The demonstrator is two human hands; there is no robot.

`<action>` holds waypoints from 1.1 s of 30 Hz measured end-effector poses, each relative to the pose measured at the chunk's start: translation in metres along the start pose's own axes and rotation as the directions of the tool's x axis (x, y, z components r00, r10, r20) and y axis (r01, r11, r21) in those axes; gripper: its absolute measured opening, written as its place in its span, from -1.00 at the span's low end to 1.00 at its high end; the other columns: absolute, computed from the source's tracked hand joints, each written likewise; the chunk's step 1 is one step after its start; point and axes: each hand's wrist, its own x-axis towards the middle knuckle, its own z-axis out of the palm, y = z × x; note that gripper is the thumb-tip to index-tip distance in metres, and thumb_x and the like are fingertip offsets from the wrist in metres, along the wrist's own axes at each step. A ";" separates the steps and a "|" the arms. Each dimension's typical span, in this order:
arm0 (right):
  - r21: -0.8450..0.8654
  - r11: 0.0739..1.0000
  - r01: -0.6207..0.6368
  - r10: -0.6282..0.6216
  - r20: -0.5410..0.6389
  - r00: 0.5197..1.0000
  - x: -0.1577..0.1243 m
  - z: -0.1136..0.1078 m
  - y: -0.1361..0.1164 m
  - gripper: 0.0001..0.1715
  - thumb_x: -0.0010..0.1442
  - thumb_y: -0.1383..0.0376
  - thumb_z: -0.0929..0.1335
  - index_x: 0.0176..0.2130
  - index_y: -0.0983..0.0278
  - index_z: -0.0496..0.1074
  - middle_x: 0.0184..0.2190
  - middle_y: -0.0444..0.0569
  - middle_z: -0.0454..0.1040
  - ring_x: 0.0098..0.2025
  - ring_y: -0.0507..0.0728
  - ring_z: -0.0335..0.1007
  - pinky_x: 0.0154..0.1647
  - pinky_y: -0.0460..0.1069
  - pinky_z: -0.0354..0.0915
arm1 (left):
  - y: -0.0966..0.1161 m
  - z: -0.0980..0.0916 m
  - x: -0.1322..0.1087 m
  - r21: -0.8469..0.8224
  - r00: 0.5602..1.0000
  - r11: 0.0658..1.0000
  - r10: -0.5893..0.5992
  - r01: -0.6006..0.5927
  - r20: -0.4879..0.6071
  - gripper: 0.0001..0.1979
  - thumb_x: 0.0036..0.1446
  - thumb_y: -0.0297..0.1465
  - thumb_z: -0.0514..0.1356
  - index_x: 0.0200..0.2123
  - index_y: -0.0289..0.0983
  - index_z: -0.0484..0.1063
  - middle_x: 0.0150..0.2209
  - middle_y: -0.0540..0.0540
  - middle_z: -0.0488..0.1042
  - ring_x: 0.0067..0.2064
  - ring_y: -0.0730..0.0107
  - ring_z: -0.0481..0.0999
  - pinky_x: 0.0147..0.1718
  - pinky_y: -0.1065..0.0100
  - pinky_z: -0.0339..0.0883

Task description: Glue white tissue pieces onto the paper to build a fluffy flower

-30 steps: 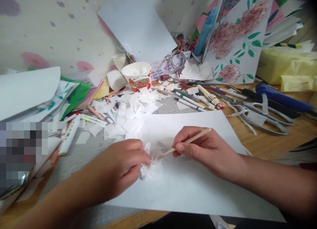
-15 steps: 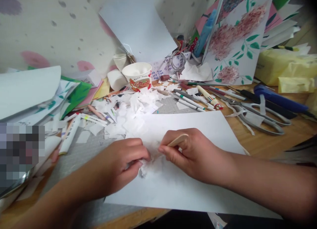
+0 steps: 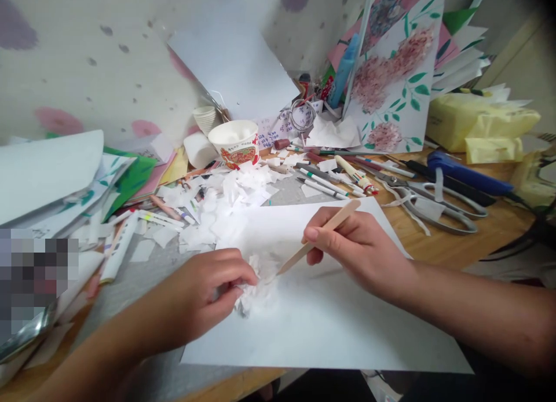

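Observation:
In my right hand (image 3: 354, 248) is a flat wooden craft stick (image 3: 297, 255), pinched between thumb and fingers. The stick slants down to the left, its lower tip at the edge of a crumpled clump of thin white paper (image 3: 263, 283). My left hand (image 3: 208, 295) has thumb and forefinger closed on the clump's left side. Its other fingers are curled in and partly hidden. The clump rests on a large white sheet (image 3: 347, 326), which lies beneath both hands.
Torn white paper pieces (image 3: 212, 222) lie beyond my left hand, before a paper bowl (image 3: 234, 144). Several pens (image 3: 324, 185) and large scissors (image 3: 434, 202) lie at the back right. A blue glue gun (image 3: 469, 173) sits behind the scissors. A flower picture (image 3: 395, 83) leans upright.
My right hand has lifted a little and moved away to the right from the clump, and more of the craft stick now shows. My left hand stays at the clump. The view has shifted slightly.

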 end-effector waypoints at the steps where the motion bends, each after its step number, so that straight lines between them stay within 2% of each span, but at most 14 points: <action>1: 0.000 1.000 -0.003 0.003 0.008 1.000 -0.001 -0.001 0.001 -0.64 0.29 0.27 0.28 -0.51 0.28 0.43 -0.51 -0.12 0.44 -0.48 -0.01 0.40 -0.45 -0.12 0.29 | 0.000 -0.001 0.000 -0.011 0.999 1.000 -0.026 0.025 -0.029 -0.79 0.16 -0.52 0.04 -0.25 -0.18 0.45 -0.39 0.05 0.45 -0.38 0.47 0.43 -0.37 0.45 0.25; 4: -0.001 1.000 0.002 -0.002 0.041 0.999 -0.004 -0.001 0.005 -0.63 0.28 0.29 0.30 -0.53 0.29 0.48 -0.44 -0.06 0.49 -0.43 0.01 0.43 -0.41 -0.10 0.31 | -0.001 -0.001 -0.002 -0.054 0.976 0.989 -0.145 0.138 -0.160 -0.85 0.17 -0.44 0.08 -0.25 -0.17 0.43 -0.38 0.05 0.47 -0.36 0.45 0.45 -0.36 0.44 0.29; 7: 0.016 1.000 0.007 -0.008 0.066 0.998 -0.009 0.001 0.006 -0.69 0.29 0.29 0.32 -0.46 0.29 0.51 -0.41 -0.07 0.52 -0.43 0.01 0.43 -0.42 -0.11 0.31 | -0.001 0.001 -0.005 -0.145 0.919 0.958 -0.278 0.246 -0.280 -0.88 0.16 -0.32 0.15 -0.23 -0.17 0.41 -0.34 0.02 0.49 -0.30 0.38 0.48 -0.35 0.42 0.34; 9: 0.036 0.999 0.012 -0.015 0.103 0.995 -0.014 0.002 0.005 -0.75 0.29 0.28 0.33 -0.40 0.29 0.52 -0.43 -0.10 0.52 -0.45 0.01 0.43 -0.44 -0.12 0.32 | 0.000 0.003 -0.004 -0.194 0.887 0.937 -0.340 0.291 -0.312 -0.84 0.12 -0.26 0.20 -0.24 -0.17 0.41 -0.35 0.02 0.50 -0.30 0.36 0.49 -0.35 0.41 0.36; 11: 0.047 0.999 0.027 -0.033 0.137 0.990 -0.018 0.003 0.004 -0.81 0.28 0.30 0.35 -0.34 0.31 0.51 -0.45 -0.11 0.52 -0.44 0.00 0.42 -0.43 -0.14 0.32 | 0.002 0.006 -0.002 -0.202 0.885 0.929 -0.359 0.309 -0.297 -0.85 0.11 -0.24 0.22 -0.29 -0.18 0.41 -0.40 0.04 0.49 -0.34 0.37 0.49 -0.38 0.41 0.35; 15: 0.046 0.997 0.065 -0.071 0.141 0.988 -0.023 0.003 0.003 -0.87 0.28 0.34 0.36 -0.31 0.32 0.50 -0.44 -0.13 0.52 -0.42 -0.03 0.42 -0.39 -0.17 0.31 | 0.010 0.008 0.006 -0.160 0.915 0.950 -0.302 0.267 -0.266 -0.85 0.16 -0.28 0.18 -0.43 -0.19 0.42 -0.47 0.06 0.46 -0.42 0.43 0.44 -0.40 0.41 0.29; 19: 0.027 0.993 0.119 -0.121 0.166 0.979 -0.025 0.003 0.002 -0.86 0.29 0.36 0.35 -0.32 0.34 0.49 -0.44 -0.13 0.49 -0.41 -0.05 0.40 -0.36 -0.19 0.30 | 0.016 0.011 0.011 -0.125 0.929 0.967 -0.251 0.224 -0.272 -0.83 0.21 -0.33 0.12 -0.41 -0.20 0.44 -0.41 0.03 0.46 -0.36 0.41 0.44 -0.36 0.39 0.28; 25: 0.015 0.993 0.116 -0.117 0.138 0.983 -0.025 0.002 0.000 -0.85 0.28 0.36 0.36 -0.33 0.34 0.50 -0.43 -0.12 0.51 -0.40 -0.04 0.42 -0.37 -0.19 0.30 | 0.014 0.015 0.010 -0.113 0.889 0.961 -0.277 0.253 -0.364 -0.92 0.17 -0.37 0.15 -0.31 -0.18 0.45 -0.41 0.05 0.46 -0.36 0.40 0.45 -0.35 0.38 0.29; 29: 0.030 0.996 0.079 -0.081 0.066 0.995 -0.023 -0.003 -0.003 -0.82 0.28 0.34 0.35 -0.37 0.29 0.50 -0.48 -0.14 0.52 -0.44 -0.03 0.43 -0.42 -0.18 0.30 | 0.015 0.018 0.009 -0.002 0.891 0.981 -0.176 0.193 -0.419 -0.89 0.16 -0.44 0.17 -0.22 -0.18 0.44 -0.36 0.04 0.47 -0.32 0.41 0.47 -0.32 0.38 0.30; 33: -0.036 0.996 0.079 -0.079 -0.006 0.997 -0.020 -0.007 -0.002 -0.71 0.30 0.32 0.32 -0.44 0.26 0.52 -0.46 -0.12 0.54 -0.46 -0.02 0.45 -0.46 -0.17 0.30 | 0.018 0.020 0.009 0.038 0.897 0.990 -0.108 0.137 -0.429 -0.90 0.17 -0.48 0.13 -0.35 -0.20 0.43 -0.39 0.03 0.45 -0.34 0.42 0.44 -0.35 0.39 0.28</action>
